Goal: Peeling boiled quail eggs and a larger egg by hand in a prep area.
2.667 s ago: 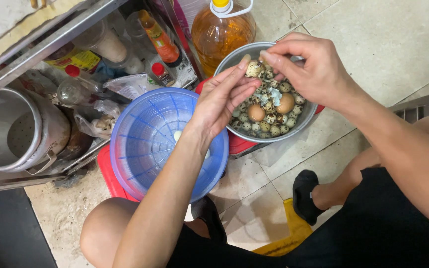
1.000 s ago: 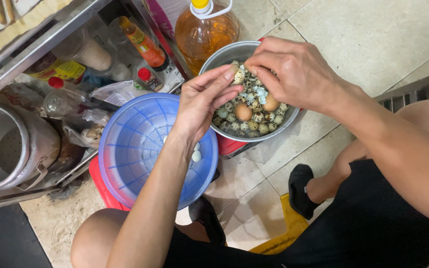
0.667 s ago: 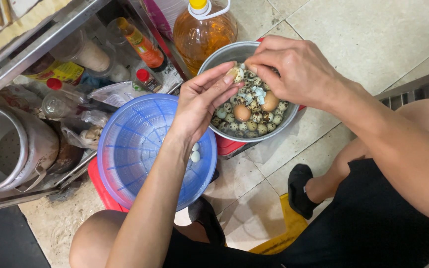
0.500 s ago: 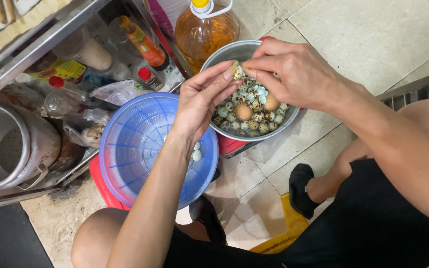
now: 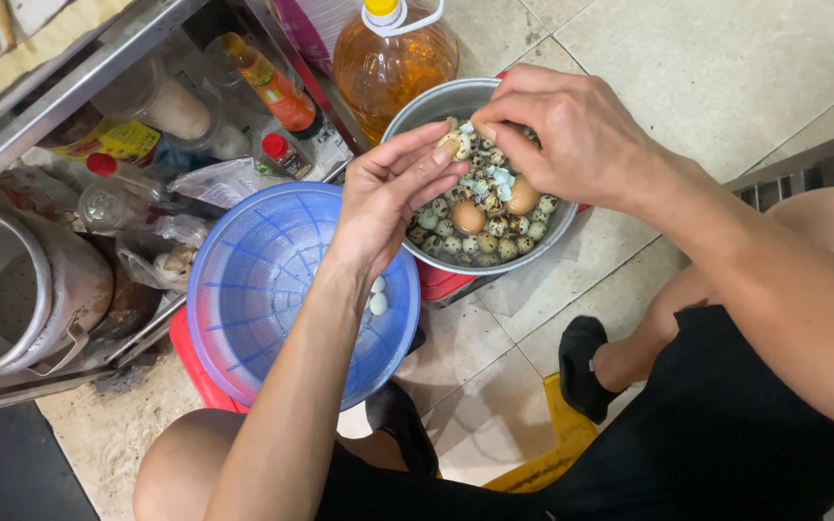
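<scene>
Head view looks straight down on a person squatting on a tiled floor, both hands meeting over a metal bowl [image 5: 417, 111] at about one o'clock from the picture's centre. The left hand [image 5: 393, 193] cups a small quail egg [image 5: 450, 145] in its curled fingers, and the right hand [image 5: 557, 135] pinches at the same egg with thumb and forefinger closed narrow, as if picking off shell. Both hands hold the egg just above the bowl's ten o'clock rim.

The bowl is well filled with speckled unpeeled quail eggs [image 5: 480, 241], a couple of larger brown eggs [image 5: 468, 217] and scraps of pale shell [image 5: 499, 178]. At about nine o'clock from the bowl, touching or just beside it, sits a blue plastic colander [image 5: 263, 280]; only a few peeled white eggs [image 5: 376, 294] lie in it, near its three o'clock edge under the left wrist.

Judging by the two heaps, the peeling looks barely begun: a handful done, most of the bowl left.

A bottle of cooking oil [image 5: 388, 58] stands at twelve o'clock from the bowl; a metal pot [image 5: 12, 289] sits at far left.
</scene>
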